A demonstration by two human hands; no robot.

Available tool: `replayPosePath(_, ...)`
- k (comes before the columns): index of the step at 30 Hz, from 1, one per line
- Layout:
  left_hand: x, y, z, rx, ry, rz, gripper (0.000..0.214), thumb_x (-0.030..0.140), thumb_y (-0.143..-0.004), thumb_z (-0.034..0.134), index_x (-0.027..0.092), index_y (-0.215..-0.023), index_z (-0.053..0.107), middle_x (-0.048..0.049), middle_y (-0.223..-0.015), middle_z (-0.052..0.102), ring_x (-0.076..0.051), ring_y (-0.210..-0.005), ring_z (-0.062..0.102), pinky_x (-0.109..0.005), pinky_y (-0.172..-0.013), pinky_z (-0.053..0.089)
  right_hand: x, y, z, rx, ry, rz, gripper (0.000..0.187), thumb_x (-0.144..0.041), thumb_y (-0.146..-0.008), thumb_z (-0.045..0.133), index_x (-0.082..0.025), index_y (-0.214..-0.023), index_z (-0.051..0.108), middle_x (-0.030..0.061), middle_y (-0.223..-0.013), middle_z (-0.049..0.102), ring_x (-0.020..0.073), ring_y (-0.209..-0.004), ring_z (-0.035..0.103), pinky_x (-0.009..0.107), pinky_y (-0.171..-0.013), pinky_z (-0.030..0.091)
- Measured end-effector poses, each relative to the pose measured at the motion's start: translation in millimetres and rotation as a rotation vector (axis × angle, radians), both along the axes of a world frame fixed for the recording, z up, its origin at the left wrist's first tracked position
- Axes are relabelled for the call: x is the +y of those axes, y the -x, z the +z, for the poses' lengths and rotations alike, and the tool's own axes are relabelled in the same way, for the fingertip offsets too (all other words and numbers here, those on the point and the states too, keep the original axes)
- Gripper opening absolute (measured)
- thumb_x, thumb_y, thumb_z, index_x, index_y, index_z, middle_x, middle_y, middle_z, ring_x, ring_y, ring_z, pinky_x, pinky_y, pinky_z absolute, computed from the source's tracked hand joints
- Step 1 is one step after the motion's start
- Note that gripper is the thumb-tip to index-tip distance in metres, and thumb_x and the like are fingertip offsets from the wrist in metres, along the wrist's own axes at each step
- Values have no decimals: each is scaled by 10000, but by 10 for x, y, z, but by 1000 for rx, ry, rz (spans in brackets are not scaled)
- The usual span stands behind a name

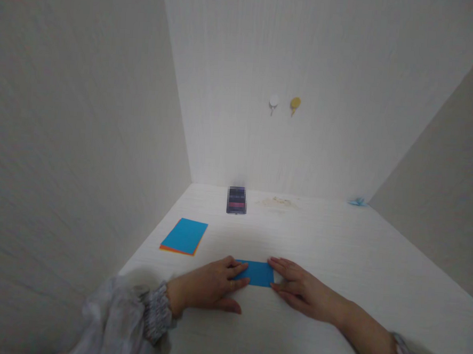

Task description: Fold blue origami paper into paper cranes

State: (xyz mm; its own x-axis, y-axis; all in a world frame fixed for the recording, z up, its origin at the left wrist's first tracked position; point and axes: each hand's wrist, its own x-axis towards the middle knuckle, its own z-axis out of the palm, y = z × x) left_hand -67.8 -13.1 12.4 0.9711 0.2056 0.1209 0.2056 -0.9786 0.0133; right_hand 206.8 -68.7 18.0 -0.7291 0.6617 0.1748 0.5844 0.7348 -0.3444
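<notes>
Head view: folded blue paper rectangle (259,273) lies flat on white desk (336,242), near front edge, between your hands. Your left hand (209,286): grip flat, fingers laid on paper's left end, pinching nothing. Your right hand (298,287): grip flat too, fingertips on right end. Likely creasing: hold edges matched, press evenly, slide outward from middle. Blue-and-orange paper sheet stack (185,236) well apart, left.

Folded paper (259,273) on table (336,242), paper stack (185,236) behind it, leftward
</notes>
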Motion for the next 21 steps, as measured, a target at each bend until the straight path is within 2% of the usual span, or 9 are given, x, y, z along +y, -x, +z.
replayPosePath(2,-2,-1,3,-5,1,-3,602,555,-800,371,144,-1238,416,-171,-1277,404,-277,-1056,414,-382,-891,357,-15,1,1,39,-13,-29,261,-256,-868,414,-199,-1007,627,80,-1357,341,228,-1227,325,410,-1009,287)
replayPosePath(4,-2,-3,3,-8,1,-3,603,556,-801,370,143,-1238,416,-172,-1274,405,-276,-1058,414,-380,-891,355,-21,35,9,78,-33,-57,267,-251,-867,411,-193,-1041,604,83,-1335,378,223,-1218,338,409,-1010,284)
replayPosePath(5,-1,-5,1,-8,1,-5,608,559,-799,368,141,-1239,414,-172,-1273,406,-276,-1058,414,-380,-894,353,-20,68,16,88,-40,-58,289,-252,-868,408,-194,-1103,564,84,-1326,391,219,-1219,336,416,-1017,268)
replayPosePath(7,0,-7,-7,-8,0,-9,618,565,-797,366,136,-1240,412,-173,-1264,416,-275,-1060,416,-380,-900,347,-10,158,37,60,-18,-10,415,-276,-869,406,-194,-1276,384,87,-1329,386,209,-1241,302,435,-1038,213)
replayPosePath(9,0,-7,-17,-11,-1,-5,618,565,-794,373,131,-1232,420,-173,-1256,425,-272,-1055,422,-376,-901,345,7,260,58,2,38,79,469,-304,-865,410,-211,-1314,314,70,-1336,377,204,-1260,265,436,-1049,178)
replayPosePath(13,-3,-2,-39,-11,3,3,617,565,-793,376,126,-1224,430,-170,-1252,432,-268,-1070,420,-367,-915,335,41,379,56,-42,103,125,461,-306,-863,410,-184,-1303,340,77,-1318,403,200,-1253,281,415,-1056,174)
replayPosePath(21,11,45,-42,3,23,22,611,570,-799,355,153,-1242,419,-147,-1271,426,-260,-1124,413,-350,-953,321,47,372,-8,-7,128,72,375,-296,-888,359,-199,-1242,439,66,-1292,438,190,-1215,353,394,-1045,221)
